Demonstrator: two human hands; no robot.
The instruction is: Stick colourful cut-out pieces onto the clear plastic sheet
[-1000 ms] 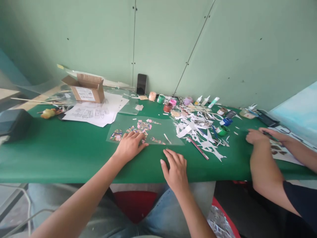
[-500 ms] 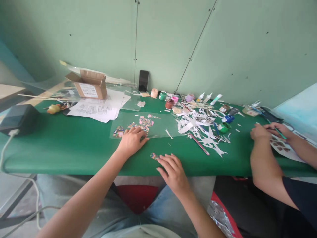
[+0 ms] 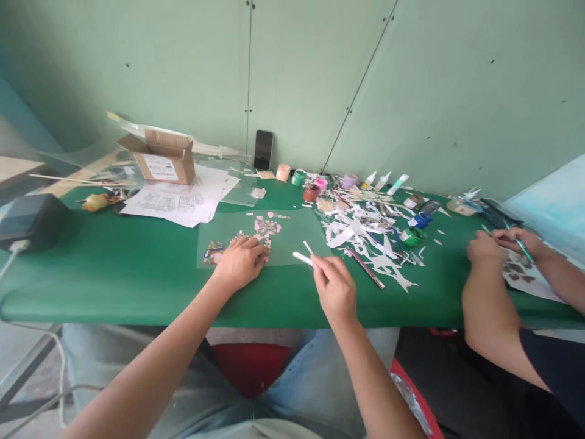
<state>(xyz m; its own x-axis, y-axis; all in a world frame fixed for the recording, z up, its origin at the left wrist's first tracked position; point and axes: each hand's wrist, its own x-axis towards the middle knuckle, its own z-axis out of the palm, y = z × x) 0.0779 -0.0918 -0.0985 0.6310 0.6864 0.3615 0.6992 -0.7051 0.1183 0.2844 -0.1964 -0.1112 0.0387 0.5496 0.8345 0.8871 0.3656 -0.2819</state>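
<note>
My left hand [image 3: 240,262] lies flat, fingers apart, on a clear plastic sheet [image 3: 297,228] that carries several colourful paper cut-outs [image 3: 265,228]. The sheet rests on a green table [image 3: 114,274]. My right hand [image 3: 336,286] is raised a little above the table's near edge, just right of the sheet. Its fingertips pinch a small white paper piece [image 3: 302,258] that sticks out to the left.
White paper scraps [image 3: 365,231], a thin red stick [image 3: 365,268] and paint pots [image 3: 414,235] lie right of the sheet. At the back stand a cardboard box [image 3: 159,160], printed sheets [image 3: 178,198] and a phone [image 3: 264,149]. A co-worker's hands [image 3: 484,250] work at the right.
My right hand has picked the small paper piece up from the table's near edge and lifted it towards the sheet. My left hand has stayed on the sheet.
</note>
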